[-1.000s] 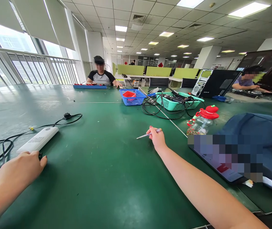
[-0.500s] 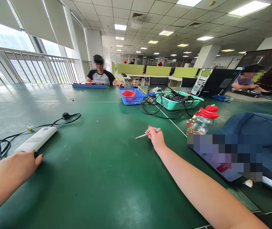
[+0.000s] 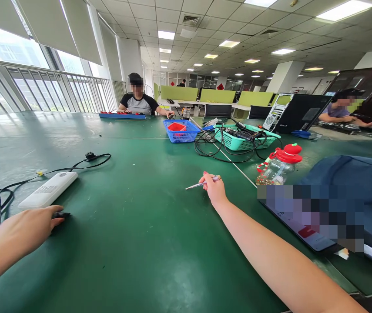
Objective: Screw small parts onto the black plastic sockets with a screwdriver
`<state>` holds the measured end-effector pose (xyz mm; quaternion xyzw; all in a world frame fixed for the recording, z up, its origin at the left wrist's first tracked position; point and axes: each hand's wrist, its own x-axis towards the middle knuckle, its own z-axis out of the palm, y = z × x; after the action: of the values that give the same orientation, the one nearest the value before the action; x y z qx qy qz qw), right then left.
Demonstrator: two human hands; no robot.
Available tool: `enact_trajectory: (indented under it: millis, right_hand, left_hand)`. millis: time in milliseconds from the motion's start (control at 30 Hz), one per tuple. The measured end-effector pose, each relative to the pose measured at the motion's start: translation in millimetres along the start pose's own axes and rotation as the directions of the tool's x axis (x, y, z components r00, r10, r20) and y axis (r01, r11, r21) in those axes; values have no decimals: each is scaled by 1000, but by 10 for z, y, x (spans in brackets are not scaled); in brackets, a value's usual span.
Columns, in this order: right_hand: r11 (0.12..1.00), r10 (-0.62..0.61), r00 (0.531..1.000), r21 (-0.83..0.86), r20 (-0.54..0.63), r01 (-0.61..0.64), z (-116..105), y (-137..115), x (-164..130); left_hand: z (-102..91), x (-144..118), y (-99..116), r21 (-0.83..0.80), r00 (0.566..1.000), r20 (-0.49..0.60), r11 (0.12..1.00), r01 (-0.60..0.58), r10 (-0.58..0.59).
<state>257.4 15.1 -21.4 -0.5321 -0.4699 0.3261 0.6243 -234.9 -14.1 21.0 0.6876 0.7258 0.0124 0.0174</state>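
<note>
At the left, my left hand [image 3: 31,226] is closed around a small black object [image 3: 62,214], partly hidden beneath its fingers; its kind cannot be made out. This hand lies low over the table, just in front of a white power strip [image 3: 47,191]. Out past the table's middle, my right hand [image 3: 214,189] pinches a slim screwdriver [image 3: 196,186], whose thin shaft points left, nearly level above the green surface. The handle's end shows behind my fingers.
A blue basket [image 3: 182,137] with a red tray and a green basket [image 3: 234,142] of cables stand farther off. On the right are a bottle [image 3: 275,169], a tablet [image 3: 303,228] and a dark blue bag [image 3: 368,187]. A black cable [image 3: 6,191] runs at left. Two people sit beyond.
My left hand has shifted slightly right, away from the power strip, and the black object now shows more at its fingertips. My right hand keeps its place with the screwdriver.
</note>
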Motion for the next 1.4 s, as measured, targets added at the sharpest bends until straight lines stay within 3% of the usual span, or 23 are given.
enact_trajectory:
  millis: [100,200,267,333,433,500,600,667,767,967,1067,1233,1400]
  right_hand:
    - [991,-88,995,-95,48,92,17,-39,-64]
    - [936,-234,960,-233,154,265,52,-119,-178]
    - [868,-335,905,-289,263,405,82,-186,-270]
    - [747,-452,796,-318,401,584,112,-252,-363]
    - [456,-582,550,-319,599,831,155,-329,-489]
    - [302,-632,416,-286,654,909,186,-356,-555]
    - [195,-665,318,-254,675,947,238,-368,-622]
    - [173,-667,304,-255,680,951,269,-367,-644]
    - [186,-640,335,-283,691,941,296,-365,-653]
    - [257,-545,445,-364,711,895,299,-347,-653]
    - [249,-584,434,-358,686,900,298,-360,-671]
    - [213,-640,359,-292,680,932,313,-408,-710]
    - [221,-600,375,-305,706,926,328,-398,-712]
  left_hand:
    - [-213,-155,652,76,991,27,988,-135,133]
    - [-267,-153,1308,8,933,-50,935,-355,355]
    - [-199,-53,1670,-32,877,-116,881,-473,466]
    - [-82,82,1960,-66,825,-146,827,-559,546]
    - [98,247,2271,-111,768,-144,761,-639,624]
    - [188,294,2393,-153,738,-144,723,-674,659]
    - [278,298,2460,-263,740,-186,692,-672,647]
    - [318,295,2453,-369,781,-188,695,-618,595]
    - [352,306,2423,-470,833,-146,703,-534,534]
    - [352,323,2414,-509,834,-131,685,-521,536]
    - [359,322,2419,-528,836,-134,676,-514,532]
    - [374,323,2419,-544,844,-145,670,-504,517]
    - [359,334,2414,-560,837,-130,657,-504,531]
